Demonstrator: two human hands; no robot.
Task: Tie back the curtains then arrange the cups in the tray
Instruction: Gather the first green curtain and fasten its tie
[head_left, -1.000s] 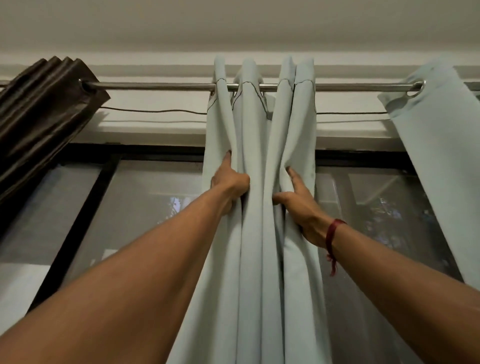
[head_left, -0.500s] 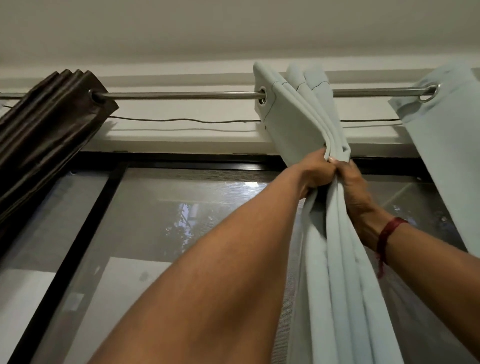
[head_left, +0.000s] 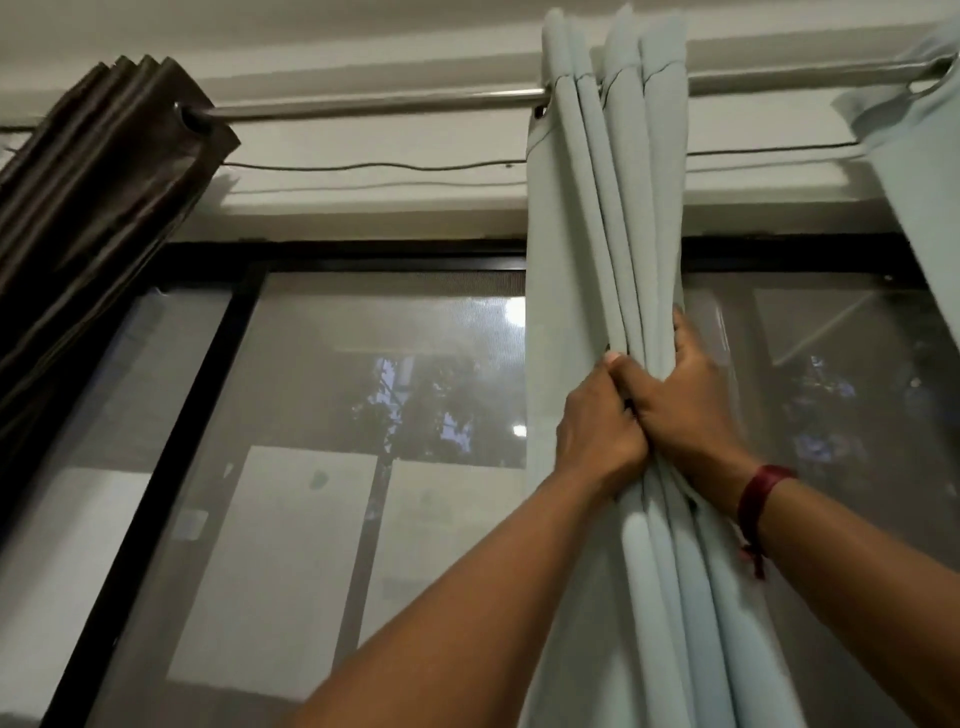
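We get pretty dim, flat indoor light here. The window (head_left: 363, 415) glass shows hazy reflections and two small bright glare spots. The rod (head_left: 374, 101) bends from wide-angle distortion, and the brown curtain (head_left: 93, 197) casts a soft shadow on the wall.

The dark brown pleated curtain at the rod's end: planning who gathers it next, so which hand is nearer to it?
Left. The left hand grips the pale blue-grey curtain on the side facing the dark brown pleated curtain; the right hand clasps its far side.
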